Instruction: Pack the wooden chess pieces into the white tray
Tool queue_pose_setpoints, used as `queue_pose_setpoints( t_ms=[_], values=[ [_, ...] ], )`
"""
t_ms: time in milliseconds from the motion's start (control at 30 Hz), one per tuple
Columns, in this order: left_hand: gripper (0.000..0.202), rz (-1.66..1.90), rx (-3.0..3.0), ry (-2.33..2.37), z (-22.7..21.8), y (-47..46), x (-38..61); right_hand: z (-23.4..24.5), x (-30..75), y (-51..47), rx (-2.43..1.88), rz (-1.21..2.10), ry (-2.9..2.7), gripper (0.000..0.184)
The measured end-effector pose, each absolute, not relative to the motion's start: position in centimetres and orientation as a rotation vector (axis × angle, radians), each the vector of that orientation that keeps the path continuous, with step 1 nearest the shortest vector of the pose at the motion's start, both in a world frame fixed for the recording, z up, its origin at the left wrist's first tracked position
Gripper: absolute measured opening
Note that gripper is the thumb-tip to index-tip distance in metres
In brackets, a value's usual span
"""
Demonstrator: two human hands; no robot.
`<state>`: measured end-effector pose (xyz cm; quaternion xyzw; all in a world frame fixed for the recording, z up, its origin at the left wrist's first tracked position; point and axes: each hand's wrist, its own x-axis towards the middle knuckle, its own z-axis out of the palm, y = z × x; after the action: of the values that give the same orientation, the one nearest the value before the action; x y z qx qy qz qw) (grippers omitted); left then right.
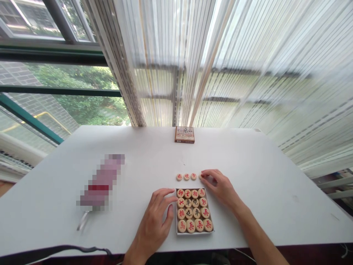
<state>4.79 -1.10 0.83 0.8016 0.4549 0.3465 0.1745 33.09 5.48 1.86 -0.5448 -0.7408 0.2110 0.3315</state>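
Note:
A small white tray (176, 221) near the table's front edge holds several round wooden chess pieces (193, 212) with red and black characters. My left hand (156, 221) rests against the tray's left side, fingers loosely curled, thumb at the upper left corner. Behind the tray lies a short row of three loose pieces (186, 176). My right hand (219, 186) lies at the right end of that row, fingertips on a further piece that is mostly hidden under them.
A small brown-red box (184, 134) sits at the table's far edge by the window blinds. A blurred pinkish object (100, 184) lies on the left of the white table (275, 176). A dark cable (55, 251) runs along the front left edge.

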Motion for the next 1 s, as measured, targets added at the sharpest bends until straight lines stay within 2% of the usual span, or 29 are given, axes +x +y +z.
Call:
queue_pose_setpoints(
  t_ms=[633,867,1000],
  values=[
    [0.028,0.998,2.216,1.254,0.8,-1.2,4.7,5.5,31.6,-0.5,-1.276,0.641,-1.807,0.011],
    [0.017,1.132,1.913,1.214,1.3,-1.3,3.9,5.9,29.6,-1.7,-1.179,0.666,-1.802,0.019],
    [0.021,1.006,1.736,1.225,3.1,-2.0,4.7,6.3,28.2,-2.6,-1.129,0.667,-1.818,0.019]
  ],
)
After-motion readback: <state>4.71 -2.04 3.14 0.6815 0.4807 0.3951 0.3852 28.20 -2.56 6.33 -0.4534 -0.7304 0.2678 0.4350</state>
